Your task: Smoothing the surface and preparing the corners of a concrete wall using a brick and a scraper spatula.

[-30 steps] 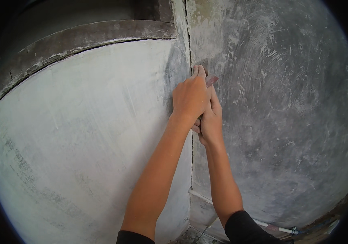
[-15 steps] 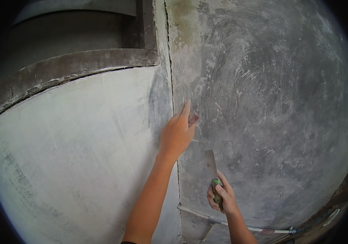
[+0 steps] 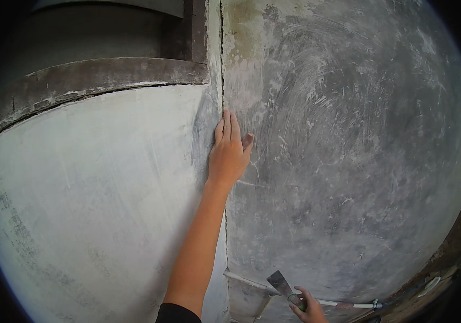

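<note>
My left hand (image 3: 227,153) presses against the wall corner, fingers laid along the crack and pointing up. It holds a small reddish-brown piece of sandpaper (image 3: 248,140), whose edge shows by the thumb; the rest is hidden under the hand. Low down on the right, my right hand (image 3: 308,309) grips a putty knife (image 3: 280,282) by its dark and green handle. The putty knife's flat blade tilts up to the left, apart from my left hand. A dark vertical crack (image 3: 222,59) runs down the corner between the pale left wall (image 3: 101,177) and the scuffed grey right wall (image 3: 349,177).
A brown frame ledge (image 3: 117,75) borders a dark recess at the upper left, with a gap under it. Near the bottom, a thin white pipe (image 3: 349,304) runs along the grey wall. Debris and a wooden edge (image 3: 443,269) lie at the lower right.
My left hand has moved up and left onto the crack, its fingers straightening against the wall. My right hand has dropped lower with the putty knife, whose blade now leans further left.
</note>
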Tool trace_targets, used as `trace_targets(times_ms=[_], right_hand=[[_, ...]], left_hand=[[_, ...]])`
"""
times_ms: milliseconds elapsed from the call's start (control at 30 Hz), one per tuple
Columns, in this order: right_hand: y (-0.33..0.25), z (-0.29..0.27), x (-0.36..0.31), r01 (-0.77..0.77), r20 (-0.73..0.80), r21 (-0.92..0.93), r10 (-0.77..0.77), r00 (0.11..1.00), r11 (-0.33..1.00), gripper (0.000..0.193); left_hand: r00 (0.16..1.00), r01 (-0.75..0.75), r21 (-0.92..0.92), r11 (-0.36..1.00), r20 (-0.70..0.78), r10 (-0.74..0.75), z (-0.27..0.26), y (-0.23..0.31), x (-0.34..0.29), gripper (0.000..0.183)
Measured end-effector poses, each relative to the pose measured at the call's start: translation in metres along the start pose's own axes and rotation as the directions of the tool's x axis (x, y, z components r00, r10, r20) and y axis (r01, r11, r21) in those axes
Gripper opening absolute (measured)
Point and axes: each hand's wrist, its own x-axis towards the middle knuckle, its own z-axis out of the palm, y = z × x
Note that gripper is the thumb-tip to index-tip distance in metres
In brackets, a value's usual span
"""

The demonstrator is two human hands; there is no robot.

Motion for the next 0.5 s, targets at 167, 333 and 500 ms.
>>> trace_targets(times_ms=[167,333,500], right_hand=[[-0.093,-0.093,0.086,0.316,-0.13,-0.539,-0.448,0.885,0.781,0.048],[-0.219,-0.16,0.185,0.295,0.01,-0.919,-0.731,0.683,0.263,0.048],[-0.319,-0.181,0.265,0.184,0.166,-0.981,-0.729,0.664,-0.056,0.048]], left_hand=[[0.994,0.014,-0.015,1.0,0.112,-0.012,-0.022,0.002,0.006,0.069],[0.982,0.043,-0.004,0.999,0.184,-0.041,-0.038,0.002,0.005,0.064],[0.944,-0.305,-0.13,0.944,-0.17,0.282,-0.034,0.055,0.03,0.063]])
